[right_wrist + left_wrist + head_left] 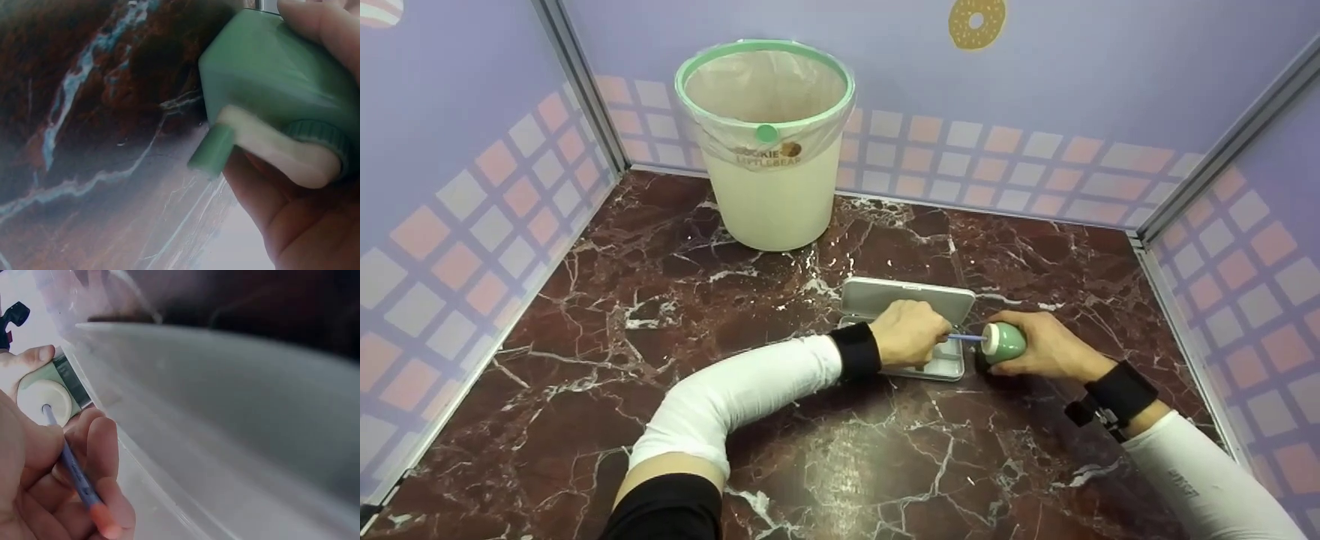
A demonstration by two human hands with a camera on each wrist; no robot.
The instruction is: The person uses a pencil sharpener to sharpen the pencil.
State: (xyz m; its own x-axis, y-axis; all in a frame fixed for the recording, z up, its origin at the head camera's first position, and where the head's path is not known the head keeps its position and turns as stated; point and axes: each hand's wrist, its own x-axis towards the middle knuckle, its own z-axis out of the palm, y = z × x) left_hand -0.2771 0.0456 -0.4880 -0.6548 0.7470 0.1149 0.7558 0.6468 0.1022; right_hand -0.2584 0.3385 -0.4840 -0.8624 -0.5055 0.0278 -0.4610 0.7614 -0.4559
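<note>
- The left hand [913, 332] grips the pencil [966, 337] with thumb and curled fingers.
- The pencil's blue shaft runs through the left hand's fingers; in the left wrist view its orange end lies against them, while the other end points toward the right hand [1050, 349].
- That far end sits in the hole in the pale round face of the sharpener [1006, 342], so the pencil bridges the short gap between the two hands.
- The right hand grasps the green sharpener, thumb and fingers on opposite sides of its body, the holed face turned toward the left hand.
- In the right wrist view the crank [275, 147], a cream arm with a green knob [212, 151], is on the side by the palm.
- The case [877, 298] lies open just beneath the left hand, its lid raised at the back; the sharpener is just beside its right end.
- The bin [780, 199], lined with a clear bag [769, 79], stands on the marbled table [840, 450] behind the case, to its left, well apart from both hands.
</note>
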